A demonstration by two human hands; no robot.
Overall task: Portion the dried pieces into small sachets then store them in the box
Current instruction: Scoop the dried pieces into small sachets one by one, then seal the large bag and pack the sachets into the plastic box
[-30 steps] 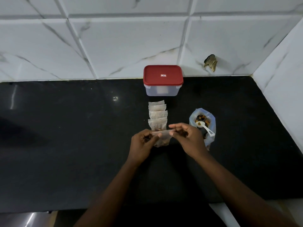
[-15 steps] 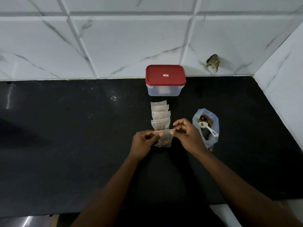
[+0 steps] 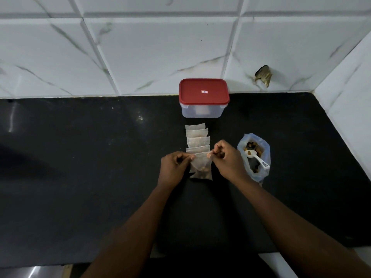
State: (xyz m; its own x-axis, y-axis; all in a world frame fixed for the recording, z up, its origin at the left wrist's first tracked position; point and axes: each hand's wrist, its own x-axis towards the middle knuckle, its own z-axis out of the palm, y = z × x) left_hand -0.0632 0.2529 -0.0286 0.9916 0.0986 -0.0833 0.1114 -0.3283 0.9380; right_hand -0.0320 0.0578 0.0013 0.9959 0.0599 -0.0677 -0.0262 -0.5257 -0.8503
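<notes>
A black bench (image 3: 80,177) carries a red-lidded box (image 3: 202,112) at the wall, then a bag (image 3: 265,155) of dried pieces and a row of filled sachets (image 3: 197,140). The left hand (image 3: 173,169) and right hand (image 3: 228,161) have fingers clamped on the nearest sachet (image 3: 201,167), at its top corners; a spoon (image 3: 259,160) lies in the bag

Setting is reading as a home kitchen: a polished black countertop (image 3: 80,177) is meeting white marble-veined wall tiles (image 3: 160,53) at 12 o'clock, with the corner turning at 2 o'clock. A red-lidded plastic food box (image 3: 203,97) is sitting against the tiles at 12 o'clock.
</notes>
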